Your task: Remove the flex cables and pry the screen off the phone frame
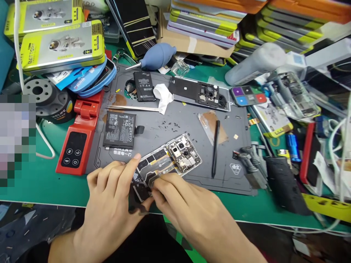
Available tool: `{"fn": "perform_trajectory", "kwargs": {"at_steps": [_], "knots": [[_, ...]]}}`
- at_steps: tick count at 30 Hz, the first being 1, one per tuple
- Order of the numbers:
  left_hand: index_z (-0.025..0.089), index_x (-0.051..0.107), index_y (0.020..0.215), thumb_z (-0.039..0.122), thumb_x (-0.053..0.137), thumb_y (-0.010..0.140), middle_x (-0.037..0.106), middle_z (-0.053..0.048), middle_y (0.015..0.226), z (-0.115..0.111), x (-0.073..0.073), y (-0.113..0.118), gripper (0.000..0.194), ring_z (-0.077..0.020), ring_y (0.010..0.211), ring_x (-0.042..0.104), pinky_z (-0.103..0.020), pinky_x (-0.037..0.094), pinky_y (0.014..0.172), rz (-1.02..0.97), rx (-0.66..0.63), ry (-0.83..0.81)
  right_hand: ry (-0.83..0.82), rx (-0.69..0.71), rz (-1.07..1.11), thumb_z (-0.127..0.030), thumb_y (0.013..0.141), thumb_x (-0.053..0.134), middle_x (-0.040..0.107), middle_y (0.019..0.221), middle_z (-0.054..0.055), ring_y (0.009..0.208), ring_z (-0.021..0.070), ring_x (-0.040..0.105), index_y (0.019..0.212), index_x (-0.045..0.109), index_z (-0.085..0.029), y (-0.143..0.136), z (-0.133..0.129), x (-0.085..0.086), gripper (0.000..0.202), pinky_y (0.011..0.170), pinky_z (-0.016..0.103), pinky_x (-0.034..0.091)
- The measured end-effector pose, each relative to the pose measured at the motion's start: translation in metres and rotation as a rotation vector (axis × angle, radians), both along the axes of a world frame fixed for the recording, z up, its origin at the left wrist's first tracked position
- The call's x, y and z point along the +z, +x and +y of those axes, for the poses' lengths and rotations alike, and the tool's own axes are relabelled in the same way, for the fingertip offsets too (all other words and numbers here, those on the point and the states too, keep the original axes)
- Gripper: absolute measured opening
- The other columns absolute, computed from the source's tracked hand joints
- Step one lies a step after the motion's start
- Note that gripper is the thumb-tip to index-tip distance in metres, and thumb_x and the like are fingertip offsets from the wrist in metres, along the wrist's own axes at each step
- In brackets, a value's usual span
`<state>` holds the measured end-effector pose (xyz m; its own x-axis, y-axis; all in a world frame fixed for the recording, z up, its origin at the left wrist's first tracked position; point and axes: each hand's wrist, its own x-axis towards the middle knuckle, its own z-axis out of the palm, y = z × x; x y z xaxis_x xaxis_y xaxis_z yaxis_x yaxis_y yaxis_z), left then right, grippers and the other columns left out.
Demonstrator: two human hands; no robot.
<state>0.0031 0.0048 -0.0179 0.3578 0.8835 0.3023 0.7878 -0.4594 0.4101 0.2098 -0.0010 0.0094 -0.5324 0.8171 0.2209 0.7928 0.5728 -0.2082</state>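
An opened smartphone (pixel 187 157), its circuit board and cameras bare and its battery bay exposed, lies tilted at the mat's front edge. My left hand (pixel 109 197) grips its lower left end between thumb and fingers. Over the bottom half of the phone, my right hand (pixel 189 208) has its fingertips pinched together; what they hold, if anything, is hidden. A black phone battery (pixel 120 129) with a dark tab lies left of the phone. Behind it are tweezers (pixel 131 108) and a smaller battery (pixel 144 86). A black pen-like stick (pixel 216 146) rests to the right.
A phone part with a camera cover (pixel 203 94), white tissue (pixel 163 95) and blue air blower (pixel 158 56) occupy the back of the grey mat (pixel 175 120). Dark scraps lie mid-mat. A red device (pixel 75 146) stands left; boxes, a bottle (pixel 256 63) and tools crowd the right.
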Motion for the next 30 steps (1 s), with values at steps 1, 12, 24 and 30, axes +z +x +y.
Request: {"fn": "perform_trajectory", "kwargs": {"at_steps": [1, 12, 24, 30], "knots": [[0.009, 0.055, 0.154, 0.041, 0.056, 0.116, 0.074, -0.014, 0.127, 0.000, 0.000, 0.000, 0.051, -0.0249, 0.123, 0.060, -0.041, 0.038, 0.102, -0.003, 0.001, -0.003, -0.021, 0.027, -0.018, -0.011, 0.113, 0.050, 0.070, 0.095, 0.004, 0.074, 0.0164, 0.065, 0.115, 0.066, -0.014, 0.002, 0.002, 0.003, 0.017, 0.063, 0.034, 0.048], [0.010, 0.055, 0.155, 0.040, 0.054, 0.116, 0.074, -0.013, 0.125, 0.000, 0.002, 0.001, 0.049, -0.0250, 0.122, 0.060, -0.042, 0.039, 0.101, 0.007, -0.006, -0.023, 0.111, -0.034, 0.082, -0.007, 0.105, 0.065, 0.079, 0.098, 0.005, 0.081, 0.0155, 0.075, 0.109, 0.069, -0.012, 0.001, 0.003, -0.003, 0.007, 0.071, 0.032, 0.059], [0.010, 0.052, 0.155, 0.039, 0.060, 0.114, 0.070, -0.013, 0.127, -0.003, 0.005, 0.003, 0.051, -0.0239, 0.126, 0.057, -0.041, 0.038, 0.106, 0.026, 0.016, -0.063, 0.051, -0.296, 0.425, -0.007, 0.103, 0.072, 0.079, 0.090, 0.000, 0.077, 0.0072, 0.076, 0.104, 0.065, -0.017, -0.010, -0.007, -0.025, 0.012, 0.074, 0.016, 0.064], [0.014, 0.049, 0.159, 0.040, 0.061, 0.113, 0.069, -0.014, 0.131, -0.007, 0.005, 0.002, 0.054, -0.0259, 0.128, 0.057, -0.043, 0.038, 0.109, 0.039, 0.038, -0.100, 0.031, -0.322, 0.434, -0.012, 0.106, 0.070, 0.081, 0.092, 0.001, 0.072, 0.0093, 0.078, 0.106, 0.066, -0.019, -0.009, -0.006, -0.027, 0.009, 0.070, 0.017, 0.066]]}}
